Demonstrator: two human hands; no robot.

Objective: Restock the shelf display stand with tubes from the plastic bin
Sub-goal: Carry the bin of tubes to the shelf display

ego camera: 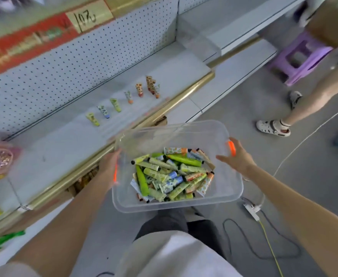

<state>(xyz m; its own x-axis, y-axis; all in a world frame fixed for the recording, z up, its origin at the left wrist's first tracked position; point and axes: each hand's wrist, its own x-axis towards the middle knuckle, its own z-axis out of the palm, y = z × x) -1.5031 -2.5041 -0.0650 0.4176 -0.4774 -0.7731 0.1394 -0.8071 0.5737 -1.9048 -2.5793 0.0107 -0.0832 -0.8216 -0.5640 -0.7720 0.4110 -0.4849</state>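
Restocking begins: my left hand (109, 163) grips the left end of the clear rectangular plastic bin (227, 189). My right hand (237, 158), fingers spread, steadies its orange right handle (231, 148). The bin sits just off the white shelf's (64, 148) gold front edge, keeping the heaped patterned tubes (172, 174) near the sparse standing row (124, 100).

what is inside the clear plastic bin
A loose heap of tubes, mostly green, some blue or orange, lies crisscrossed in the plastic bin. Those underneath are covered by the top ones, so no count.
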